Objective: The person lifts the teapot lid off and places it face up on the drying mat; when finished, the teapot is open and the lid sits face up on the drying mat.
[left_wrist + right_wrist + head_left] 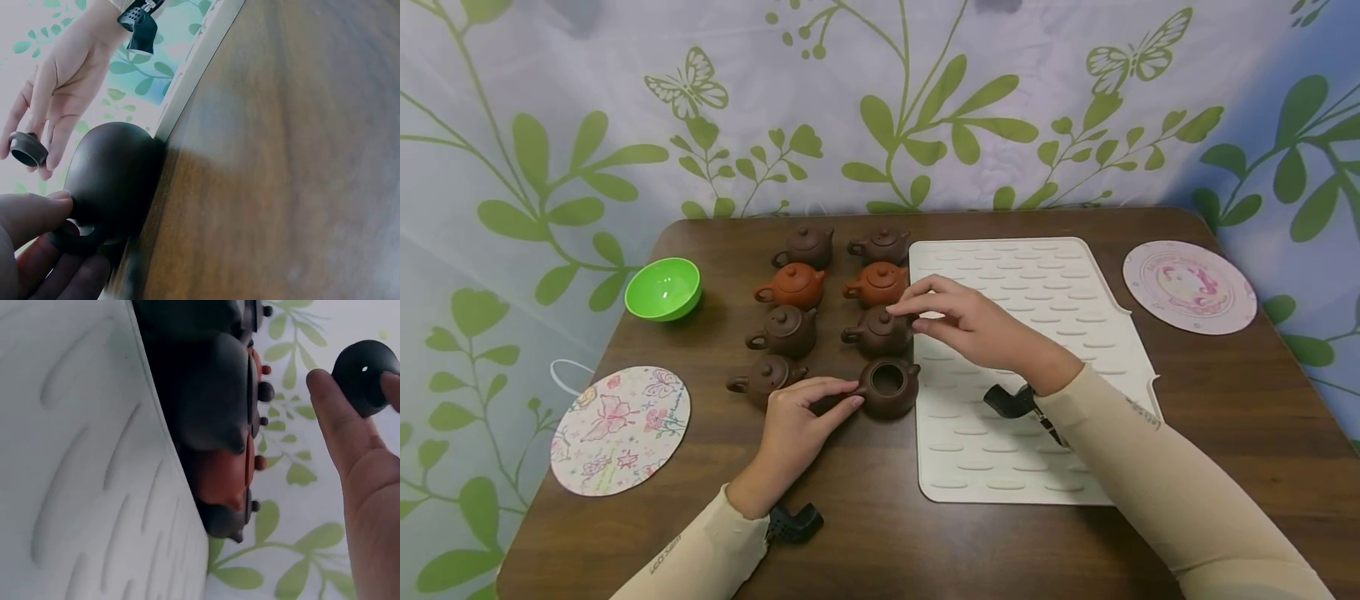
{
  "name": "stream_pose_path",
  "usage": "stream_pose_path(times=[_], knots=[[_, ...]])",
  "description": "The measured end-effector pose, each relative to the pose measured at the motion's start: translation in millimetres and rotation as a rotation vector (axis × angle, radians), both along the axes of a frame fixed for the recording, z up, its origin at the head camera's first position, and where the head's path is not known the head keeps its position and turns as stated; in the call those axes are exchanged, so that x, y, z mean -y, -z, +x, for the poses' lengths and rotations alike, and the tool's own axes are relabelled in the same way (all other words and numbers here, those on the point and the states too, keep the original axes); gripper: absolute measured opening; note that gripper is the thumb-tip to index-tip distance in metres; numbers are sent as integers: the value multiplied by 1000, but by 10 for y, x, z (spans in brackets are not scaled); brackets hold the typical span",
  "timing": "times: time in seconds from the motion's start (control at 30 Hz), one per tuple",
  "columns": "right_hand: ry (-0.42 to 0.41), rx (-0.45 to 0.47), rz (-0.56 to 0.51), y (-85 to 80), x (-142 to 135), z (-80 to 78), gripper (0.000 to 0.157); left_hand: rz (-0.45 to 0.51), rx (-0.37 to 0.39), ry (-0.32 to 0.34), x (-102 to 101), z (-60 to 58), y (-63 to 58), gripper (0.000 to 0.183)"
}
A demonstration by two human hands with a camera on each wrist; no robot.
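My left hand (pixel 797 425) pinches the handle of a dark brown teapot (pixel 889 408), whose top is uncovered and shows a round opening. That teapot's rounded body (pixel 115 175) fills much of the left wrist view, the thumb and fingers around its handle. Above the teapots, my right hand (pixel 973 321) holds a small dark teapot lid (pixel 362 378) between thumb and fingers. The lid is raised clear of the table, with a tiny hole in it. Behind the uncovered teapot stands another dark teapot (pixel 872 335), lidded, partly behind the right fingertips in the head view.
Several lidded teapots, dark brown and orange (pixel 797 286), stand in two columns. A white ridged mat (pixel 1030 442) lies right of them. At the left are a green bowl (pixel 662 292) and a patterned round mat (pixel 617 429); a pink round mat (pixel 1187 287) lies far right.
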State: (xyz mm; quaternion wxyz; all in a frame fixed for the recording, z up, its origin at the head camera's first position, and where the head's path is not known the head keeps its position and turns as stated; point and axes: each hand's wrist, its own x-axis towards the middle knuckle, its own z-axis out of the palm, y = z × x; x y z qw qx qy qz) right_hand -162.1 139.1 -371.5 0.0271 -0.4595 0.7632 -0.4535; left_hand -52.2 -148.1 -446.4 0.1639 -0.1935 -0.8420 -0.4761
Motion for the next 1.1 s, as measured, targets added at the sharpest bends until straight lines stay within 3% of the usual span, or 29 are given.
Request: stream_pose_path(times=[0.2,0.47,0.67,0.93,1.1], knots=[[69,349,-140,48,-142,-64,35,-5,9,-8,10,3,-1,19],[206,538,-318,143,-212,-116,30,-8,17,-12,4,-1,-4,19],[250,549,-398,206,-256,-145,27,-3,20,-10,1,-1,-5,19],[449,550,-338,241,-385,-150,36,5,14,-6,-3,-2,-7,19],[513,549,-403,300,-491,-201,38,11,19,-7,1,-7,2,19]])
